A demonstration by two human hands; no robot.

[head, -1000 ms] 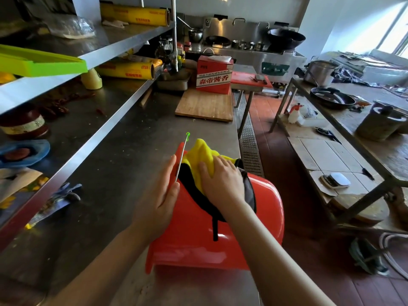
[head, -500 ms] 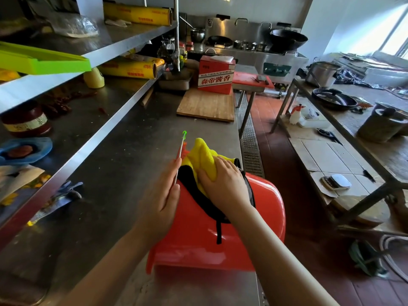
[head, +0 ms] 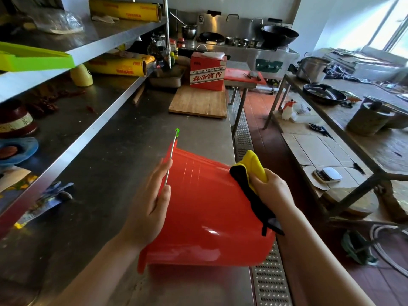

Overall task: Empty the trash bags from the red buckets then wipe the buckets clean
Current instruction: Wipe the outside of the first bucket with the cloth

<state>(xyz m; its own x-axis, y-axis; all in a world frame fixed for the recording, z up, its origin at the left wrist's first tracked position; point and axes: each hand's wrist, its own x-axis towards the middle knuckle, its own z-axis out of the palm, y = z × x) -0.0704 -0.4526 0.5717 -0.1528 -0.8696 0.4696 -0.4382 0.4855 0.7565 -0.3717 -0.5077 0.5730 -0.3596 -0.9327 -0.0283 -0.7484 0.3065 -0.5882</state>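
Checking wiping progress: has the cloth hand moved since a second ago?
Yes. The right hand carried the yellow cloth rightward across the red bucket, toward the counter's floor-side edge.

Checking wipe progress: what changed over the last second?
The right hand, gripping the yellow-and-black cloth, slid from the middle of the red bucket to its right side. Unchanged: the bucket lies tilted on the steel counter, the left hand steadies its left side, fingers against the wire handle.
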